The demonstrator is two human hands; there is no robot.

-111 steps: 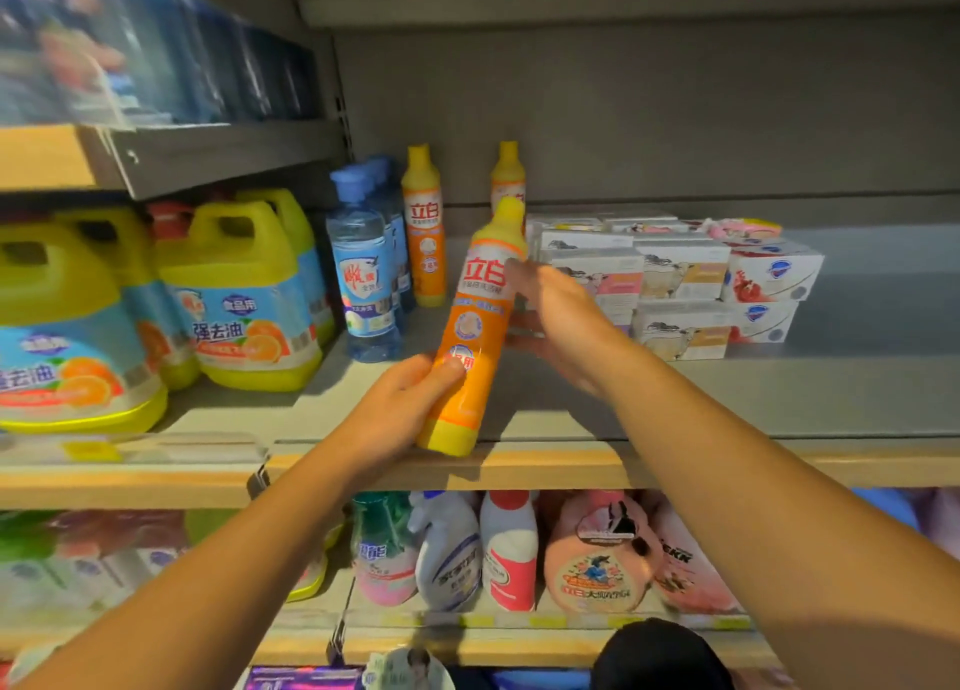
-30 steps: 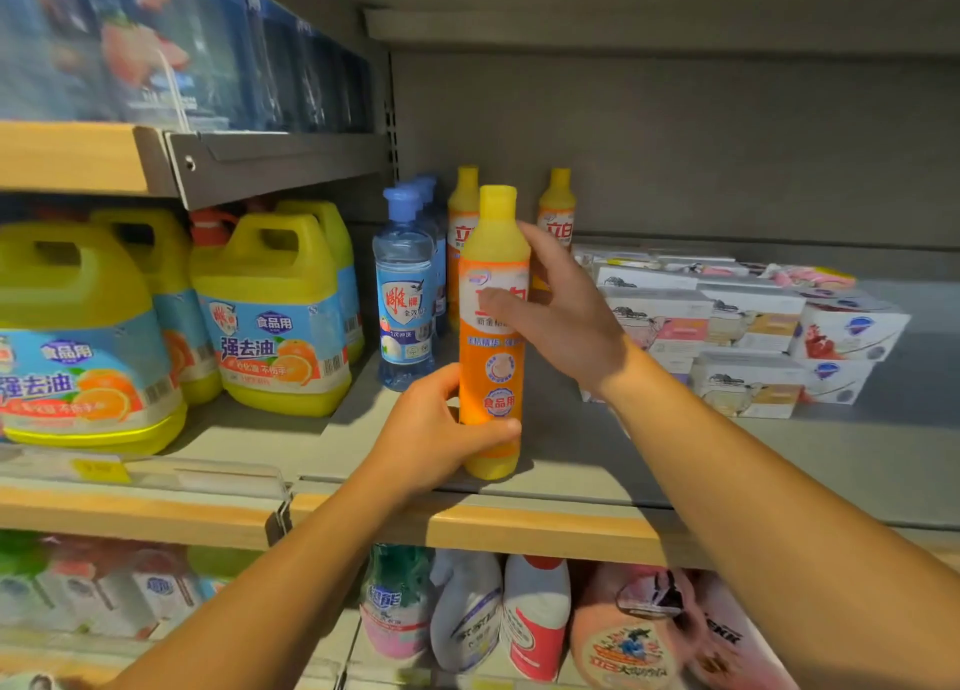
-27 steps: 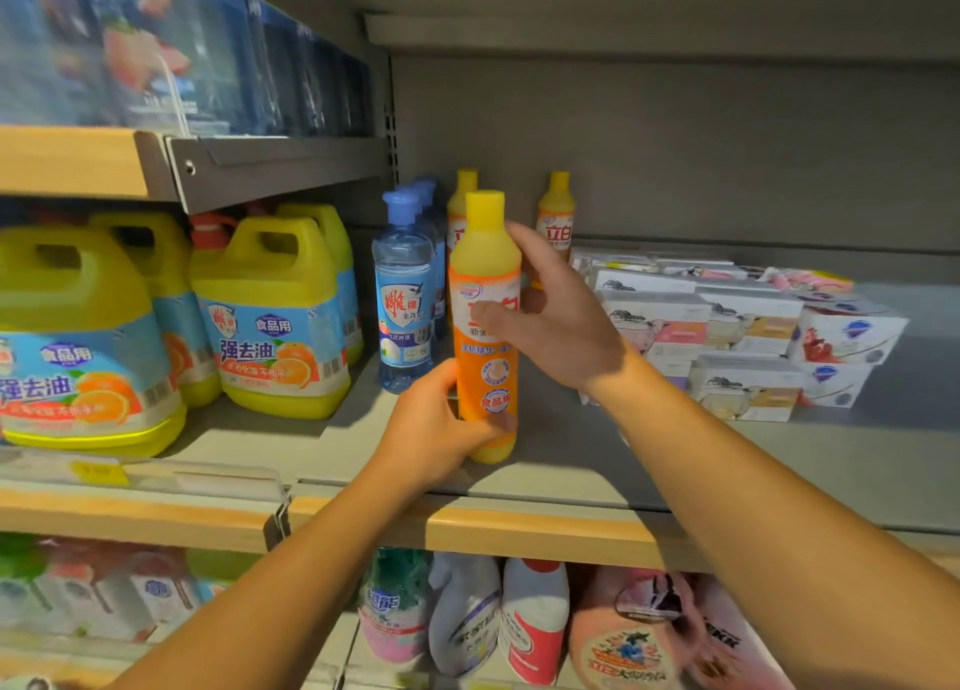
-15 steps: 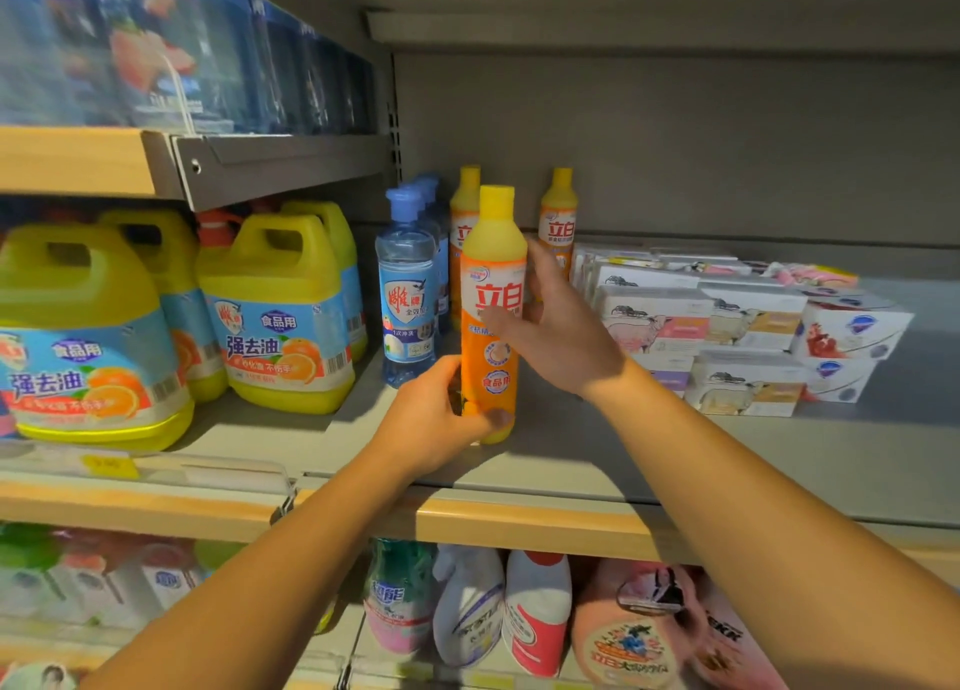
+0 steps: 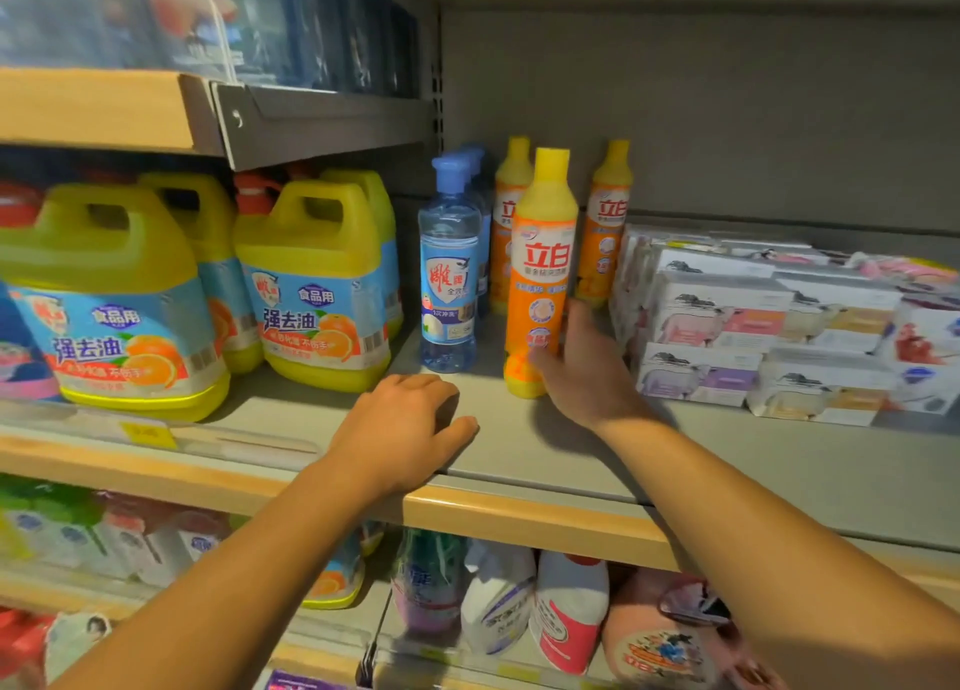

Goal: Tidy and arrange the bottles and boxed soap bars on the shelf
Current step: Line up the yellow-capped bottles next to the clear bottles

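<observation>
Bottle (image 5: 540, 274): orange, yellow cap, upright on shelf (image 5: 571, 461), label facing out; at right fingertips, well beyond left fingers.
Right hand (image 5: 587, 372): fingers straight and loosely spread, tips touching bottle's lower right side; no grip.
Left hand (image 5: 405, 424): fingers loosely curled, resting on shelf near front edge, holding nothing.
Neighbours: blue bottle (image 5: 449, 274) left of right fingers; two more orange bottles behind; soap boxes (image 5: 753, 326) stacked right of right fingers.
Handling: likely rigid plastic, moderate weight if full, smooth label probably slippery; tall and narrow, so tips easily. Best held around mid-body, below shoulder.
Change: half a second ago both hands gripped bottle; now left is off and drawn back to shelf, right has let go to a light touch. Bottle stands free.
Remaining: soap boxes look uneven, likely next.
</observation>
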